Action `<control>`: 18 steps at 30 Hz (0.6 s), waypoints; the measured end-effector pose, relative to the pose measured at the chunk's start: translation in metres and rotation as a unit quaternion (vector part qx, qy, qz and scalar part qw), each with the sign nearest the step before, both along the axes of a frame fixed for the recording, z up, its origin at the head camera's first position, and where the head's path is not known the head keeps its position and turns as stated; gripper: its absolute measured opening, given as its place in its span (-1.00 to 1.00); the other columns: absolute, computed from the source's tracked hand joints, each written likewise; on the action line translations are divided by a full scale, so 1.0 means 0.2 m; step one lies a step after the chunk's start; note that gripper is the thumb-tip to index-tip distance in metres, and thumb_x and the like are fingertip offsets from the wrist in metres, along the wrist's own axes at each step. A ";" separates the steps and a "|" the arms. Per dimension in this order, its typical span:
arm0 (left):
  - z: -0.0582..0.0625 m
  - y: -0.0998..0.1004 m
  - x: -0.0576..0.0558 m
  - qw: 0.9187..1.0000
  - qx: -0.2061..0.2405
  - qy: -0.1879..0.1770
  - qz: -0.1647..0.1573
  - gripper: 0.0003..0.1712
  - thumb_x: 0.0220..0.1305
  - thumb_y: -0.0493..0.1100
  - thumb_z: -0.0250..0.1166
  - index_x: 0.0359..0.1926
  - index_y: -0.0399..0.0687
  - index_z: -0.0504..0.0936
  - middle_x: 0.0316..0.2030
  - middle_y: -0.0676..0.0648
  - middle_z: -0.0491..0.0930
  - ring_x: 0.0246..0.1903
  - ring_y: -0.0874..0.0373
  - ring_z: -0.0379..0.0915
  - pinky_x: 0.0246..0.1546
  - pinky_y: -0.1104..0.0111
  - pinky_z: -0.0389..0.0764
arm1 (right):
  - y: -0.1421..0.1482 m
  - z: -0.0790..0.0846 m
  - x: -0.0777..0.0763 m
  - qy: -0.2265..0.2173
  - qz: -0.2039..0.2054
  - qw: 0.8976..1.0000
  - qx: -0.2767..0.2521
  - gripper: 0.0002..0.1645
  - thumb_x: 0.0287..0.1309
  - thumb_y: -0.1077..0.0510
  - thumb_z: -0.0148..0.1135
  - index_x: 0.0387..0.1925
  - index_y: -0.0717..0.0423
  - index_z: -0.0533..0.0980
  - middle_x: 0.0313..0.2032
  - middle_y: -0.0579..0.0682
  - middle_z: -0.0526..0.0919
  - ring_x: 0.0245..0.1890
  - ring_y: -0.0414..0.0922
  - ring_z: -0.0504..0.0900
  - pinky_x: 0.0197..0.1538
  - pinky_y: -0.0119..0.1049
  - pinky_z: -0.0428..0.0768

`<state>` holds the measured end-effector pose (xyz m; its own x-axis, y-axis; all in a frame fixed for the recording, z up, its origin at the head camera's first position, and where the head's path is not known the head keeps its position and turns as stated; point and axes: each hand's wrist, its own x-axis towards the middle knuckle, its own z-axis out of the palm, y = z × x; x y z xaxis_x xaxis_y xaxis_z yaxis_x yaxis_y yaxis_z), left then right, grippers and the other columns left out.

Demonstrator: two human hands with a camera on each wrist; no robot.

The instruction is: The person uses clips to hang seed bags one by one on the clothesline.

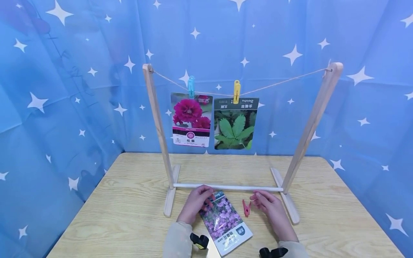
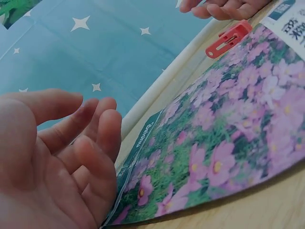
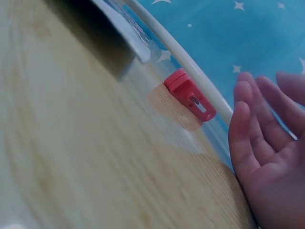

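Observation:
A seed packet (image 1: 224,222) with pink-purple flowers lies aslant on the table in the head view. Over its far left edge is my left hand (image 1: 197,202), fingers loosely bent; in the left wrist view the little-finger side of that left hand (image 2: 62,157) is right at the packet's dark top end. My right hand (image 1: 269,208) hovers near a red clothespin (image 1: 246,208), its fingers relaxed and holding nothing. From the right wrist, the clothespin (image 3: 190,95) lies on the table a short gap from the fingertips.
Behind the hands stands a wooden frame (image 1: 311,129) with a white bottom rod (image 1: 226,187) and a sagging string (image 1: 280,83). A blue clothespin (image 1: 191,87) holds a hollyhock packet (image 1: 191,120) on it; a yellow clothespin (image 1: 237,91) holds a green-leaf packet (image 1: 235,123).

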<state>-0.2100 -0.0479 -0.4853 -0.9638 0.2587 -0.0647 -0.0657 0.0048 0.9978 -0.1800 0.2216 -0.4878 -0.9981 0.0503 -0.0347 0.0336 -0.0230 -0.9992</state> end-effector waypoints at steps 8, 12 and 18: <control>0.01 0.01 0.01 0.999 -0.035 0.000 0.013 -0.67 0.16 -0.05 0.20 -0.13 -0.17 0.53 -0.38 -0.16 0.58 -0.55 0.12 0.49 -0.63 0.38 0.42 | 0.01 -0.01 0.00 0.013 0.011 1.000 -0.002 -0.40 0.17 -0.04 0.08 0.05 0.37 0.33 -0.20 0.19 0.55 -0.23 -0.01 0.58 -0.17 -0.24 0.53; 0.00 0.02 0.01 0.999 -0.049 0.009 0.018 -0.69 0.15 -0.05 0.21 -0.15 -0.15 0.54 -0.39 -0.14 0.58 -0.57 0.13 0.47 -0.65 0.38 0.41 | 0.01 -0.01 -0.01 -0.006 0.003 1.000 0.018 -0.42 0.14 -0.06 0.10 0.05 0.30 0.37 -0.20 0.18 0.55 -0.22 -0.02 0.58 -0.17 -0.26 0.53; 0.00 0.01 0.01 0.996 -0.079 0.019 0.034 -0.73 0.14 -0.10 0.22 -0.17 -0.15 0.54 -0.45 -0.07 0.53 -0.59 0.16 0.43 -0.65 0.37 0.41 | 0.00 -0.01 -0.01 -0.038 0.001 0.994 0.099 -0.50 0.06 -0.06 0.20 0.00 0.11 0.46 -0.16 0.10 0.55 -0.21 -0.09 0.56 -0.23 -0.27 0.51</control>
<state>-0.2077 -0.0460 -0.4846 -0.9813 0.1822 -0.0616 -0.0326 0.1580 0.9869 -0.1823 0.2222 -0.4892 -0.9931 0.0617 -0.1001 0.1094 0.1734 -0.9788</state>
